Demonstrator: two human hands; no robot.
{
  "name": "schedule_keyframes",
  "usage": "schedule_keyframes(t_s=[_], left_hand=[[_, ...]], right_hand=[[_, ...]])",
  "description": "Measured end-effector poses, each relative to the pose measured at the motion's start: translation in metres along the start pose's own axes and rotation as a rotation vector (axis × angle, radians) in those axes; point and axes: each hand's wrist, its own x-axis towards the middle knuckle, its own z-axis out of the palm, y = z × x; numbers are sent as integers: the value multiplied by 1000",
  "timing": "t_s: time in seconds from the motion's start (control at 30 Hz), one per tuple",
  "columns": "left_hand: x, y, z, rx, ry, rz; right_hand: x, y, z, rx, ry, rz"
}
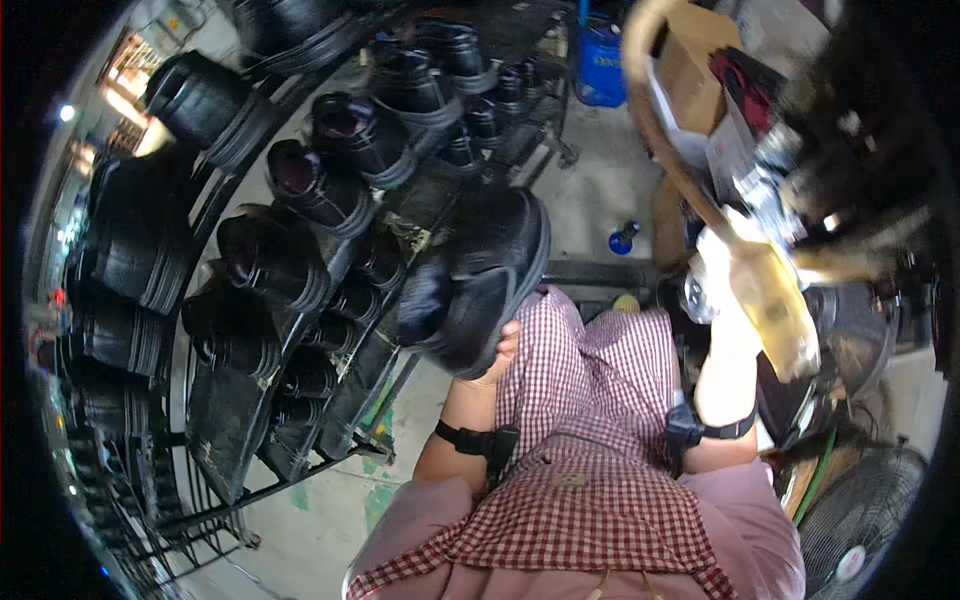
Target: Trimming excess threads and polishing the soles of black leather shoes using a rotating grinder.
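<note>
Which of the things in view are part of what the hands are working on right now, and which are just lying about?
In hand:
- black shoe, held by the left hand
- yellowish tool, blurred, at the right hand
- rack of black shoes beside the left hand

Lying about:
- cardboard box
- blue container
- small blue bottle on the floor
- fan

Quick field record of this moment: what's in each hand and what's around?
left hand: holds a black boot from below, sole side to the right
right hand: raised, blurred, by a yellowish tool; grip unclear
rack: left of the person, rows of black boots
lap: checked apron
floor: blue crate, fan at right
</note>
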Motion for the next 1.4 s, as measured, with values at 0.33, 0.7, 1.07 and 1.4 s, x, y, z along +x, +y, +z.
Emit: schedule_keyframes(t_s=[0.33, 0.7, 1.07, 1.4], left_hand=[[117, 119, -36, 241, 601, 560], [85, 115, -39, 463, 1065, 502], [-143, 214, 281, 2952, 999, 1125], [-79, -95, 225, 2804, -476, 658]], right_hand=[[37, -21, -49, -3037, -165, -142], [57, -35, -69, -2840, 4, -142], [56, -81, -130, -4264, -1382, -1246], [-6, -117, -222, -3631, 1525, -363]])
